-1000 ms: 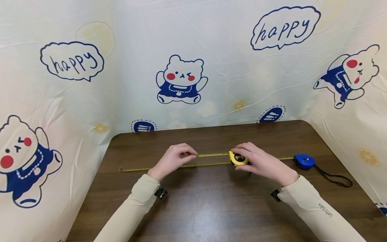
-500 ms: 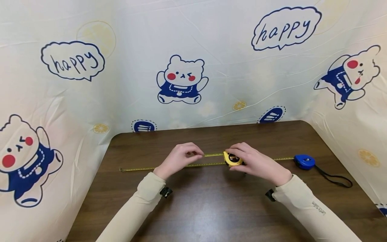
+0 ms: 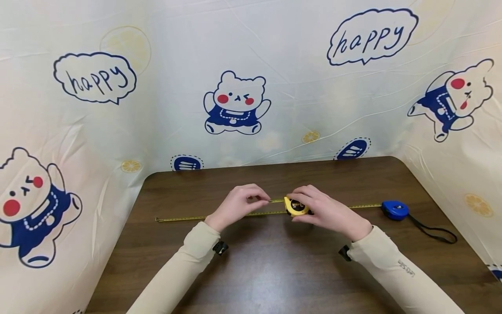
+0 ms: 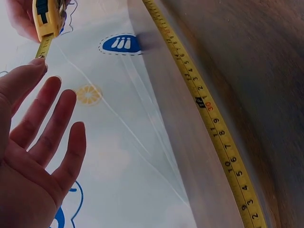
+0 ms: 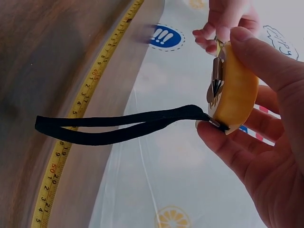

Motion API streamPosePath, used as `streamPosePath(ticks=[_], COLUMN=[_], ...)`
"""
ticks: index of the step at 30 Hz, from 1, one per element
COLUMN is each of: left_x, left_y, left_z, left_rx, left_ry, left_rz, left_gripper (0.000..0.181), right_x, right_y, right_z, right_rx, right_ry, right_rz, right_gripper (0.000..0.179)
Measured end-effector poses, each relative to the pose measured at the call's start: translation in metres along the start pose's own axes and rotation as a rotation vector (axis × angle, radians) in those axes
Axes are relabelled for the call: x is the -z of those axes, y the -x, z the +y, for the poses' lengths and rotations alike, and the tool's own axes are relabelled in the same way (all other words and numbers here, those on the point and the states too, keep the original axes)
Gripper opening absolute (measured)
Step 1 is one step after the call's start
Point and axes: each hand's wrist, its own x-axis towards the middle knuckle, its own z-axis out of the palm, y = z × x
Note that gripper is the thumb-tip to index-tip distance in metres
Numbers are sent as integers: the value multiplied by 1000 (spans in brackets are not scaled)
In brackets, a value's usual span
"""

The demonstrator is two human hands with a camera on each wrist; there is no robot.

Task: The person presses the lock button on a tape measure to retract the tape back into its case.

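In the head view my right hand [image 3: 331,212] grips a yellow tape measure [image 3: 295,206] by its case. My left hand [image 3: 237,205] pinches the end of that tape's short pulled-out blade [image 3: 276,201] between thumb and index finger; its other fingers spread apart in the left wrist view. The right wrist view shows my thumb on top of the yellow case [image 5: 240,90], with a metal clip [image 5: 217,76] on its side and a black wrist strap [image 5: 95,138] hanging from it. Just nearer me, below both hands, runs the long blade [image 3: 176,219] of a blue tape measure [image 3: 395,209].
The blue tape measure lies at the right of the brown wooden table [image 3: 266,270], its black strap [image 3: 433,235] trailing toward the right edge. Its blade reaches left to a metal end hook [image 3: 157,220]. A printed cloth [image 3: 290,100] stands around the back and sides.
My hands have come closer together: the left slid right, the right slid left with the yellow tape measure. Its exposed blade has shortened. The blue tape measure has stayed put.
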Motion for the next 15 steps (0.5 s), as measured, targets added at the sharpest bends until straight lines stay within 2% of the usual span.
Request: streamPosePath(ticks=[8,15], left_x=[-8,-16], left_y=[-4,-7], left_z=[2,5], left_rx=[-22,-37], left_ry=[-22,4], left_rz=[5,3], left_gripper=[9,10], right_x=[-6,-6], right_y=[-1,-3], right_z=[-3,-8], right_rx=[-1,-8], right_ry=[1,-13], right_rz=[-2,-18], right_gripper=[59,55])
